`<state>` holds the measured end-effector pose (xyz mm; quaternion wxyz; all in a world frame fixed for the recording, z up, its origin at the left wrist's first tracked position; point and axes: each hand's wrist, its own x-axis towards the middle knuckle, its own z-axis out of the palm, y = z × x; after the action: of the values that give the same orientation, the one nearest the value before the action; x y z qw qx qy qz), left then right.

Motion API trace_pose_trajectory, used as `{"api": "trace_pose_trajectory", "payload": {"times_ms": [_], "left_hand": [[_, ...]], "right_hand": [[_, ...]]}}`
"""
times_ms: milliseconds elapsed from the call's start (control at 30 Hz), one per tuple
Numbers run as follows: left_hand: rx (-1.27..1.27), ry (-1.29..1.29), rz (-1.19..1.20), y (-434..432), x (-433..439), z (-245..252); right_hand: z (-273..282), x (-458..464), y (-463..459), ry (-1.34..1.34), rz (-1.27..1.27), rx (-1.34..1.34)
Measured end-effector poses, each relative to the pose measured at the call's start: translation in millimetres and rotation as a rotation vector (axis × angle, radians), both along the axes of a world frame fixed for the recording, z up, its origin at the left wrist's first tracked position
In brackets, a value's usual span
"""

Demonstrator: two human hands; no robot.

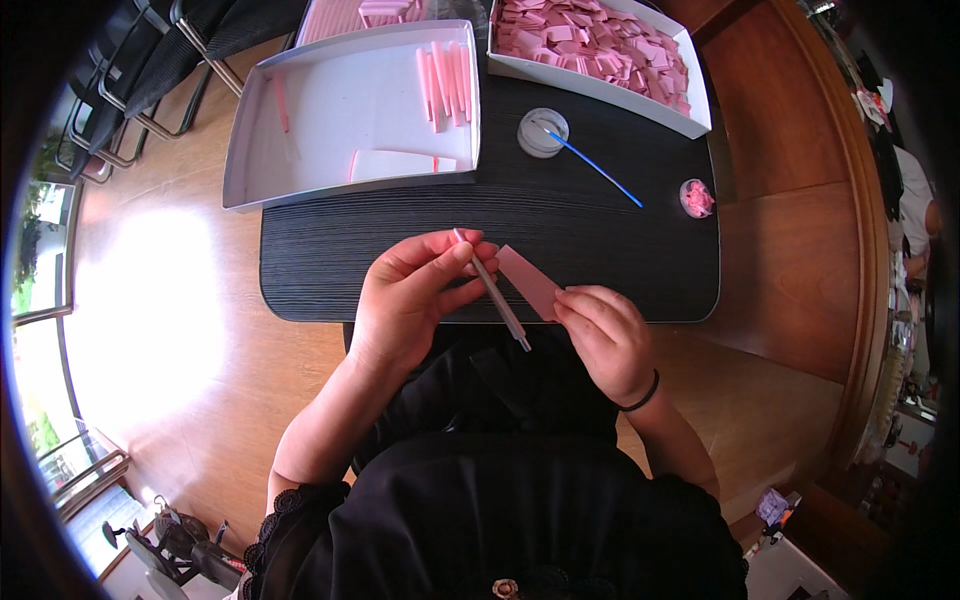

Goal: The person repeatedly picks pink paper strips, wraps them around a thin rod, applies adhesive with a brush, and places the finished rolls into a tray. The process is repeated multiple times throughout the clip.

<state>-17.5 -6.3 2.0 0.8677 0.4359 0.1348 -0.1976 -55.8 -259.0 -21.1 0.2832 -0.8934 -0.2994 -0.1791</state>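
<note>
My left hand (420, 289) grips a slim pale rod (495, 295) near its upper end, between thumb and fingers. The rod slants down to the right and ends in a narrower metallic tip. In my right hand (607, 334) is a flat, tapered piece of pink paper or card (529, 281), pinched at its lower right corner. The pink piece lies close beside the rod, its upper left end by my left fingertips; whether they touch it I cannot tell. Both hands are over the near edge of the black table (337, 255).
A shallow white box (345, 97) holds several pink tubes (444, 82) and pale flat pieces. Another white box (600, 86) is heaped with pink pieces (592, 45). Nearby stand a small round container (534, 142) with a blue-handled brush (600, 171) across it, and a cup of pink scraps (697, 199).
</note>
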Motion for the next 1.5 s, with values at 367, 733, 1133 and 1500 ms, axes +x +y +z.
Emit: {"api": "trace_pose_trajectory", "payload": {"times_ms": [367, 733, 1133, 1500], "left_hand": [[0.020, 0.046, -0.016, -0.3, -0.6, -0.3], [0.019, 0.044, -0.020, 0.2, -0.7, -2.9], [0.005, 0.055, -0.078, -0.2, -2.3, -4.0], [-0.002, 0.125, -0.239, -13.8, 10.0, 7.3]], "right_hand": [[5.3, -2.3, -2.5, 0.004, 0.019, -0.067], [-2.6, -7.9, 0.7, 0.020, -0.020, 0.028], [2.3, 29.0, 1.2, 0.083, -0.083, 0.270], [-4.7, 38.4, -6.2, 0.274, -0.078, 0.434]]}}
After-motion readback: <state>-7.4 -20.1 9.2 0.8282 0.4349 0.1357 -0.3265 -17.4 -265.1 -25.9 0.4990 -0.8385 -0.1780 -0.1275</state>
